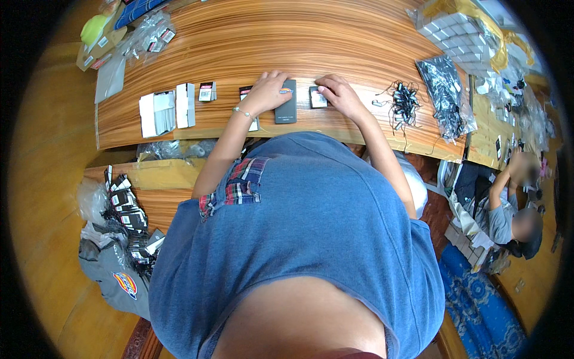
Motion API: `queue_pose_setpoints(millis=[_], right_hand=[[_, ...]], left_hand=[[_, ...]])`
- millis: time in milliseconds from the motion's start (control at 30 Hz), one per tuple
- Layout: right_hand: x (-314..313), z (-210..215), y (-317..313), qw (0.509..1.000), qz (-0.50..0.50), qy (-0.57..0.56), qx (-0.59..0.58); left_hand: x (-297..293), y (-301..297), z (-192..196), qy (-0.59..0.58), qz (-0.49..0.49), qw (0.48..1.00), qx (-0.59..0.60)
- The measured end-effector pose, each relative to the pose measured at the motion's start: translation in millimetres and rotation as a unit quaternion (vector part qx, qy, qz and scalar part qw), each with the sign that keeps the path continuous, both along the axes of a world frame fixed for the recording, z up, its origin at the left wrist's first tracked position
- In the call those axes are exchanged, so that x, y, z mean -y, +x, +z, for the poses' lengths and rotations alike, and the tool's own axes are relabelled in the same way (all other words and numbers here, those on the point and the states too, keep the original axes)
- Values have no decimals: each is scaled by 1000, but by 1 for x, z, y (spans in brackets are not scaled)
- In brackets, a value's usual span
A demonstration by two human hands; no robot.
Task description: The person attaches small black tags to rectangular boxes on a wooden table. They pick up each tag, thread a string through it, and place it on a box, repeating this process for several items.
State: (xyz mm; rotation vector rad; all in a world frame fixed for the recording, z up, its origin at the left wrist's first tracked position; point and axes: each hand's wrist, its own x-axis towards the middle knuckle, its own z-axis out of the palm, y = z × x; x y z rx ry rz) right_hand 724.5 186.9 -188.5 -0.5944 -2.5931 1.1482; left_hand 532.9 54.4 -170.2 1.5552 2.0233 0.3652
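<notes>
- While it lies flat on the wooden table [335, 36] just above the frame's centre, the dark grey flat box [287, 103] has the left hand [267, 91] resting on its upper left corner, fingers spread and loose, not clasping it.
- Just to the right, the right hand [336, 91] presses curled fingertips onto a small black card packet [317, 97], gripping nothing.
- Further right sits a tangle of small black cables [405, 100], then a crumpled clear plastic bag [445, 96].
- Left of centre lie white folded boxes [157, 112] and another small packet [207, 91].
- At the right edge, another person [514, 209] sits lower down.
</notes>
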Motion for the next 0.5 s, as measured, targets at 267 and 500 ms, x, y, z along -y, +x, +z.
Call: queue_pose_setpoints(millis=[267, 500], right_hand=[[11, -3, 6, 999, 1, -39, 32], [13, 5, 5, 992, -49, -106, 38]], left_hand=[[4, -4, -6, 20, -3, 996, 84], [7, -9, -9, 134, 19, 985, 108]])
